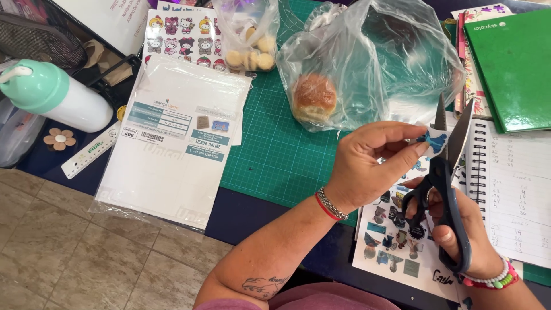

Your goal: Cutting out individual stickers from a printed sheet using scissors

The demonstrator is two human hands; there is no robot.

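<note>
The person's left hand [367,163] is raised above the counter [252,215], its thumb and fingertips pinched on a small blue sticker cut-out [433,139]. The cut-out sticks out to the right of the fingertips and sits between the parted blades of the dark-handled scissors [445,189]. The right hand [459,229] grips the scissors from below, thumb and fingers threaded through the handle loops, blades pointing up and away from the body. The blades appear to touch the edge of the cut-out, though the small piece is partly hidden by the fingers, so the exact contact is hard to make out.

Directly under both hands lies a printed sticker sheet [396,241] with many small coloured figures, resting at the near edge of the counter. To its right is an open spiral notebook [516,195] with handwritten lines, and beyond that a green book [513,66]. Farther from the hands, on the green cutting mat [275,155], stands a clear plastic bag [373,63] holding a bread roll [314,96], and just left of it a smaller bag of round biscuits [249,51]. Well to the left are a white paper pack [172,138] in a clear sleeve, a white ruler [92,152] and a white bottle with a mint-green cap [51,95]. Another sticker sheet with cartoon figures [183,37] lies behind the paper pack.
</note>
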